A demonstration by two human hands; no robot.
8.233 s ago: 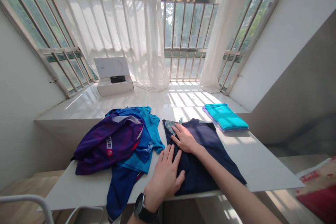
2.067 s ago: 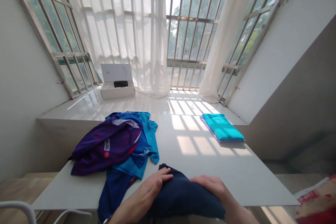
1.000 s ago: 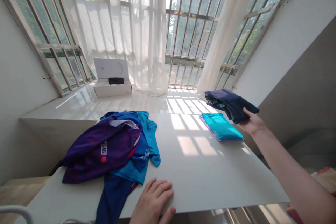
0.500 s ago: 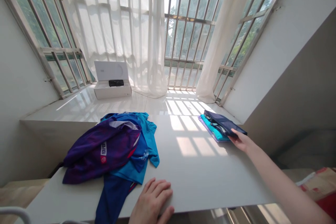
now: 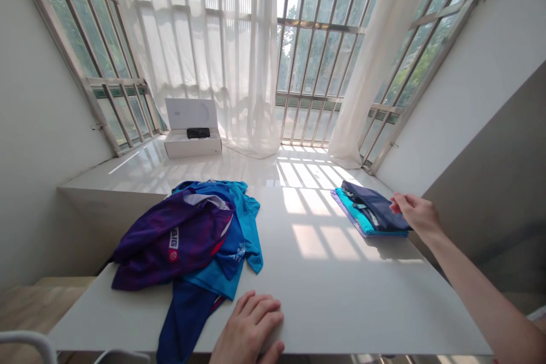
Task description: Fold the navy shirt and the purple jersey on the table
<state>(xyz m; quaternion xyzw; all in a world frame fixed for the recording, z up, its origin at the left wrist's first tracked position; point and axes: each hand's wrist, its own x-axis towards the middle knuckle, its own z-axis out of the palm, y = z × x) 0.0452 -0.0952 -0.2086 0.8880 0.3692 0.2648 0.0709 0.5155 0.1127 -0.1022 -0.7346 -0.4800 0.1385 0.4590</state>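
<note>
You are seeing a navy folded garment (image 5: 375,206) showing a teal print along its edge, atop a turquoise folded garment (image 5: 356,209). Nearby, a purple jersey (image 5: 168,239) is fading into magenta.

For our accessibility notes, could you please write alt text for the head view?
A right hand is beside a folded navy garment atop a folded teal one on a white table. The left hand rests at the table's near edge, by a heap of purple and blue jerseys.

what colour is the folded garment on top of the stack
The folded garment is navy, best in the head view.
</note>
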